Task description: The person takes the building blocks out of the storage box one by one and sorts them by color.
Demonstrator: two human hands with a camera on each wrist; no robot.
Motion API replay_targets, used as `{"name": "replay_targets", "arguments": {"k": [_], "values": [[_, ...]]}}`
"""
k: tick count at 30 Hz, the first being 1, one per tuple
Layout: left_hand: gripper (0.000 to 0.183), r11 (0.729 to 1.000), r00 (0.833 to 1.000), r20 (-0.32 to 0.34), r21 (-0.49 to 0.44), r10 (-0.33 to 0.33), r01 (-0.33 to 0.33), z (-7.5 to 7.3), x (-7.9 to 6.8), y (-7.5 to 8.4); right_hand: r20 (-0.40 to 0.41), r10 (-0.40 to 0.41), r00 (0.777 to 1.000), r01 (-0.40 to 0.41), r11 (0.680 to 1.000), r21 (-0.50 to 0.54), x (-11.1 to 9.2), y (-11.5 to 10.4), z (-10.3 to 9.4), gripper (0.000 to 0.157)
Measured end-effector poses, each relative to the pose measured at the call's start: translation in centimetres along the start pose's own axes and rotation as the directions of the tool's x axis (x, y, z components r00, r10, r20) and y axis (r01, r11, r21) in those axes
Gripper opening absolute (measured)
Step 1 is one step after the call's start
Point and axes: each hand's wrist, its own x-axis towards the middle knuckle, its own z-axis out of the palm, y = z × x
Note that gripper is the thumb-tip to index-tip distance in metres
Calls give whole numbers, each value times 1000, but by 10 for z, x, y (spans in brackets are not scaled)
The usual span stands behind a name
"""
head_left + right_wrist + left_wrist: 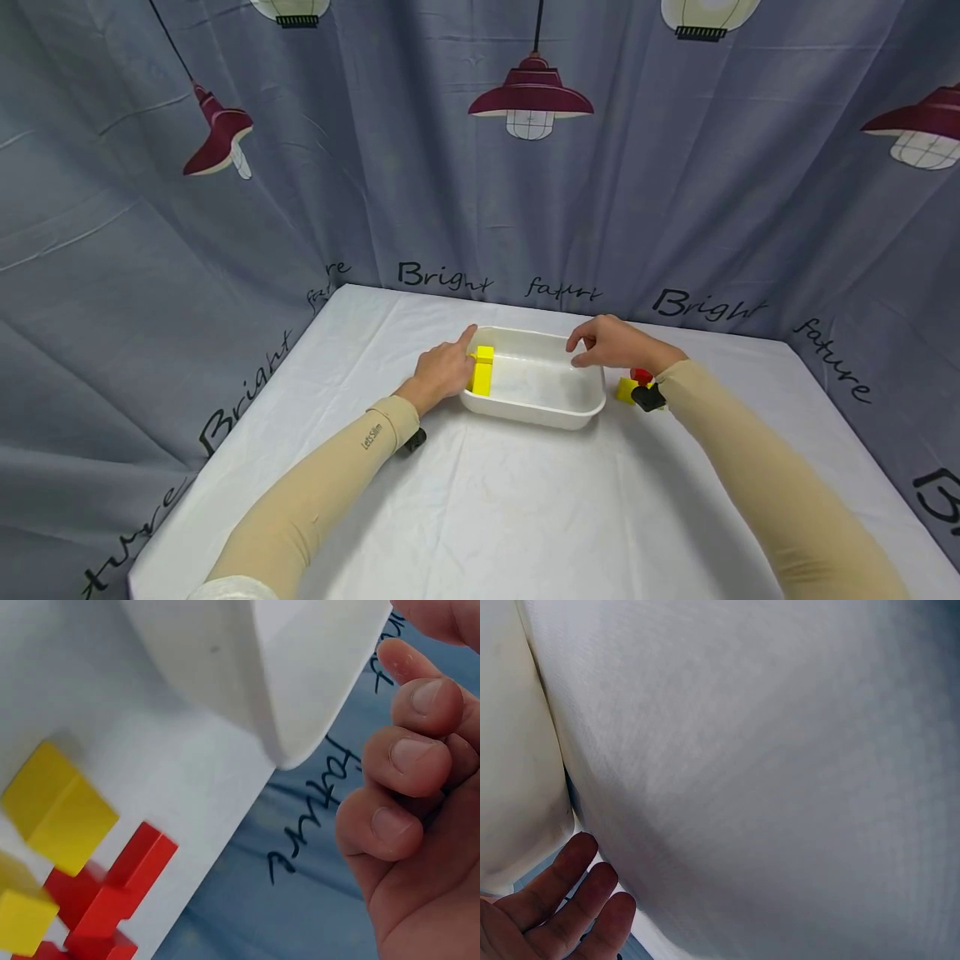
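A white rectangular basin (536,412) stands on the table. My left hand (444,371) grips its left rim, the index finger lying along the edge; in the left wrist view, three fingers of this left hand (566,907) show below a pale surface. Yellow blocks (482,379) lie inside the basin against the left wall. My right hand (611,342) hovers over the basin's right end, thumb and index finger apart and nothing between them. Seen from the right wrist, the other fingers (405,754) are loosely curled beside the basin's corner (281,742).
Right of the basin, below my right wrist, sit a yellow block (60,806) and red stepped blocks (112,889), partly hidden in the head view. A white cloth covers the table (525,517). Grey-blue curtains (420,167) with printed lamps hang behind it.
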Motion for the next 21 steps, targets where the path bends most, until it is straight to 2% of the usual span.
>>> {"name": "replay_targets", "arguments": {"k": [12,21], "values": [[62,1000,1000,7,-7,-4,4,-1,0,-1,74,-63,995,64,998,-13,34,-21,6,26],[61,1000,1000,-1,3,8,-8,-1,0,0,134,-24,991,21,1000,24,53,-29,17,25]]}}
